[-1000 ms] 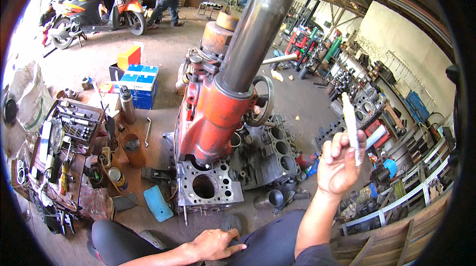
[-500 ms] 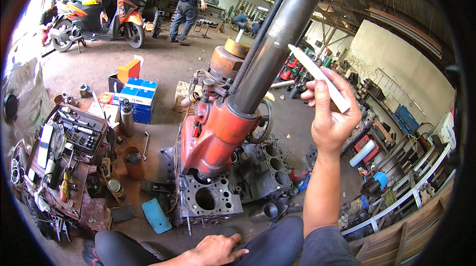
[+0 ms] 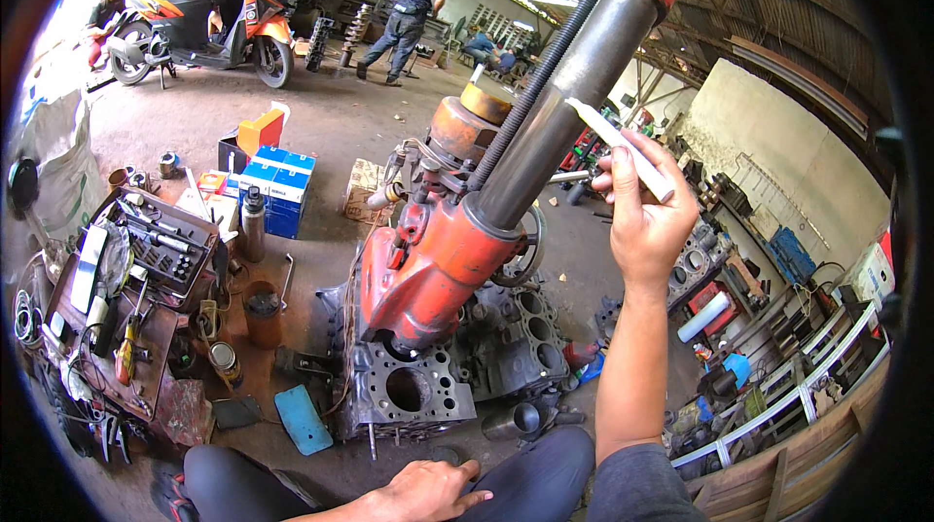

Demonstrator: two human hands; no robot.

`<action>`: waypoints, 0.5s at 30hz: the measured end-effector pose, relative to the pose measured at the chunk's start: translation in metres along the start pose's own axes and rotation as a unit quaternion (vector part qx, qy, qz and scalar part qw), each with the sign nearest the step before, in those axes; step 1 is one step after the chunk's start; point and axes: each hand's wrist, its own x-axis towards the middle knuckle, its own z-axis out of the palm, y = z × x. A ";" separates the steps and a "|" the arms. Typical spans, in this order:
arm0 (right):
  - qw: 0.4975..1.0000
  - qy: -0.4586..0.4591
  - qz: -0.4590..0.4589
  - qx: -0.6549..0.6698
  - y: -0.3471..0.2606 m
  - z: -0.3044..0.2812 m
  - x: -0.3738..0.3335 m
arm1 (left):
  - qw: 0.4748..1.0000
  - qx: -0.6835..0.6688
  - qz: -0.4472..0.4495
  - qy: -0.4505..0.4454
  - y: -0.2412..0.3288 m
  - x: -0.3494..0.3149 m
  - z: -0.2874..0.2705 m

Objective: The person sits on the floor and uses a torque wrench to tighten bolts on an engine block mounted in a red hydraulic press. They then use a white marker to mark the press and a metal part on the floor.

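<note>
Left hand (image 3: pixel 425 489) rests flat on the person's own dark trouser leg at the bottom of the frame, fingers loosely spread and holding nothing. Just beyond its fingertips stands a grey engine block (image 3: pixel 428 376) with open cylinder bores; the nearest bore looks empty and dark inside. A red boring machine (image 3: pixel 440 264) sits on top of the block, its dark column (image 3: pixel 569 99) rising up and away to a red cap. Left of the left hand lie a blue flat pad (image 3: pixel 302 419), a rusty can (image 3: pixel 263 316) whose contents cannot be made out, and an open tool tray (image 3: pixel 161 242) filled with sockets and hand tools. Right hand (image 3: pixel 644 213) is raised on an upright forearm, to the right of the column. Its thumb and fingers (image 3: pixel 620 172) are closed on a white stick (image 3: pixel 619 148); the stick passes between thumb and fingertips, its lower end projecting past the right side of the hand, its upper end slanting up-left to touch or nearly touch the column. Farther back: blue cartons (image 3: pixel 277 186), a steel flask (image 3: pixel 254 220), a parked scooter (image 3: pixel 199 21), and a person standing (image 3: pixel 413 6) in dark clothes.
</note>
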 end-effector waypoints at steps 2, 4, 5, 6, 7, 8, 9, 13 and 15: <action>1.000 -0.001 0.012 -0.003 -0.001 0.000 0.001 | 1.000 0.001 0.003 0.003 0.000 0.000 0.001; 1.000 0.000 0.013 -0.004 -0.001 -0.001 0.001 | 1.000 0.000 0.008 0.010 -0.001 -0.001 0.001; 1.000 0.002 0.016 -0.002 -0.001 -0.001 0.001 | 1.000 0.003 0.009 0.011 -0.001 -0.001 0.001; 1.000 0.000 0.012 -0.006 -0.001 -0.001 0.001 | 1.000 0.006 0.009 0.012 0.000 -0.001 0.002; 1.000 0.000 0.010 -0.008 0.000 -0.001 0.001 | 1.000 0.010 0.010 0.013 0.000 -0.001 0.002; 1.000 -0.001 0.009 -0.009 0.000 -0.001 0.001 | 1.000 0.013 0.010 0.011 0.000 -0.001 0.002; 1.000 -0.002 0.005 -0.013 0.000 -0.001 0.002 | 1.000 0.015 0.011 0.009 0.000 -0.001 0.002; 1.000 -0.008 0.003 -0.018 0.001 -0.002 0.002 | 1.000 0.021 0.015 0.011 0.000 -0.001 0.002; 1.000 -0.010 0.003 -0.017 0.001 -0.002 0.002 | 0.999 0.022 0.017 0.015 0.001 -0.001 0.002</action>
